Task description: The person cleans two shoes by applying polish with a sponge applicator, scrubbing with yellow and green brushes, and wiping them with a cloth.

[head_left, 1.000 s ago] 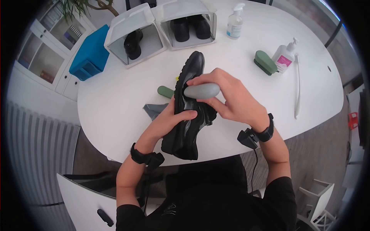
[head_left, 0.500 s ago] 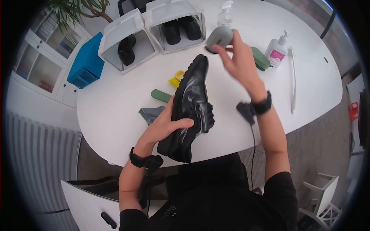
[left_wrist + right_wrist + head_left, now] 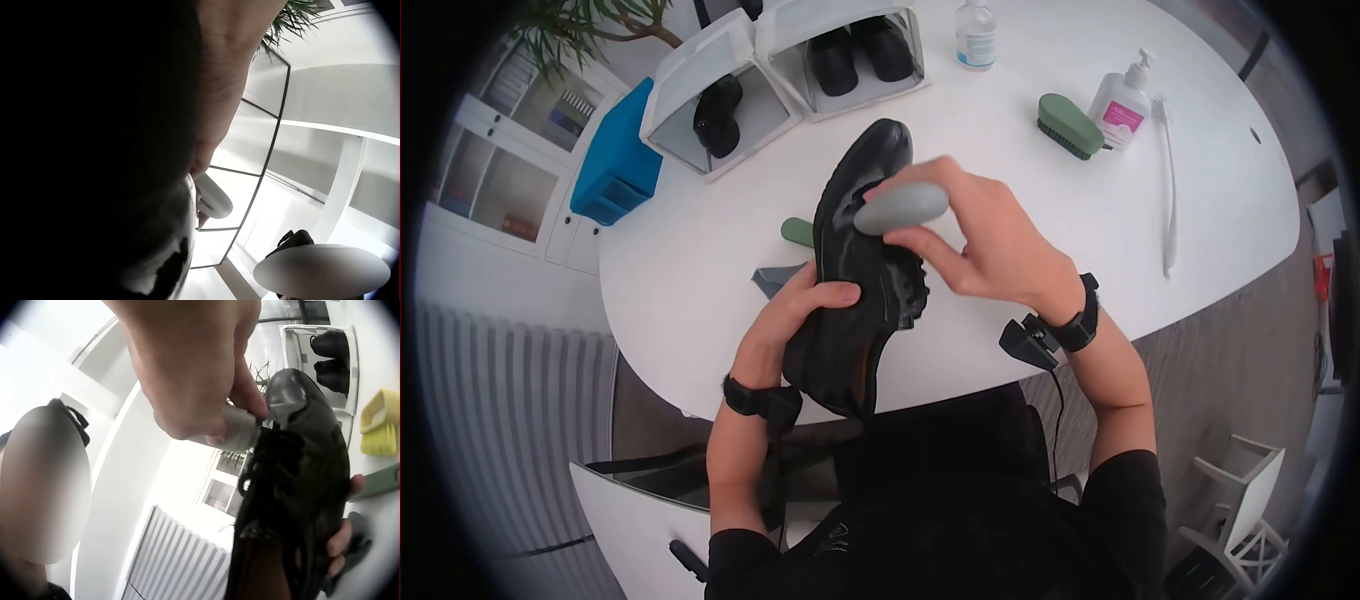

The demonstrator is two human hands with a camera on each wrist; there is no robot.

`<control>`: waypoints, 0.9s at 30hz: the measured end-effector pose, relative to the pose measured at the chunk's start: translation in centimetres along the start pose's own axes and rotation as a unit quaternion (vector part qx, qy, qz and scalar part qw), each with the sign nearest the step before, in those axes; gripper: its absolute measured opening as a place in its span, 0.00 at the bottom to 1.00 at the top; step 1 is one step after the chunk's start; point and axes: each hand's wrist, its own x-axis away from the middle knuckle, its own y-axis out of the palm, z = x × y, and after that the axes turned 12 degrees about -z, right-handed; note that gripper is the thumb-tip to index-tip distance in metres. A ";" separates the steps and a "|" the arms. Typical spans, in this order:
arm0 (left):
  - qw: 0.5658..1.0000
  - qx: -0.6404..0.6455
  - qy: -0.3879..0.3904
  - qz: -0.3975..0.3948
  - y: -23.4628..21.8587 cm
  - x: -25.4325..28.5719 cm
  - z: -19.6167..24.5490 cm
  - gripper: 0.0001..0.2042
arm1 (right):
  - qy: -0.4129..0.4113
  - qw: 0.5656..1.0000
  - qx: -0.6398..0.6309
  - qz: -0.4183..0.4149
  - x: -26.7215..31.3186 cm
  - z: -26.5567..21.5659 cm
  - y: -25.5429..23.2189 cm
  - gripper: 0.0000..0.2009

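A glossy black lace-up shoe (image 3: 845,255) is held above the table in the head view, toe pointing away. The left hand (image 3: 795,305) grips it from the left, thumb across its side. The right hand (image 3: 1000,235) pinches a grey oval tool (image 3: 905,207) against the upper near the laces. In the right wrist view the tool (image 3: 234,428) meets the shoe (image 3: 300,462) by the laces, and left fingertips (image 3: 339,544) show at the shoe's far side. The left wrist view shows the tool (image 3: 214,199) beyond the dark shoe.
Two boxes (image 3: 735,150) with black shoes stand at the back, beside a blue container (image 3: 615,160). Right of them are a clear bottle (image 3: 976,38), green brush (image 3: 1070,125), pump bottle (image 3: 1122,105) and white stick (image 3: 1168,200). A grey cloth (image 3: 772,280) and green handle (image 3: 797,232) lie left.
The right hand went out toward the back of the table with the grey tool, then came back to the shoe. The left hand and shoe have shifted slightly left in the head view.
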 end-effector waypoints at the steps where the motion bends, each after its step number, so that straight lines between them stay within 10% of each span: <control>1: 1.000 0.010 -0.004 -0.001 -0.2 0.0 -0.4 0.37 | -0.003 1.000 -0.011 -0.001 0.2 0.1 0.1 0.20; 5: 0.999 0.035 0.000 -0.003 0.4 -0.1 -1.1 0.35 | -0.007 1.000 0.003 -0.029 0.6 0.0 0.0 0.21; 9: 0.998 0.060 -0.006 0.007 -0.5 -0.1 -1.8 0.35 | -0.003 0.992 0.055 0.116 -0.7 3.4 0.0 0.20; 14: 0.994 0.097 0.034 -0.039 -2.1 -0.3 -2.9 0.39 | 0.207 0.959 0.125 0.147 -2.5 12.7 -4.0 0.19; 20: 0.970 0.155 0.087 -0.168 -1.9 -1.6 -1.5 0.39 | 0.012 0.993 -0.086 0.082 -1.9 3.4 0.3 0.22; 27: 0.975 0.166 0.077 -0.126 -1.9 -2.1 -2.1 0.39 | 0.054 0.995 -0.081 0.032 -1.1 1.9 0.7 0.20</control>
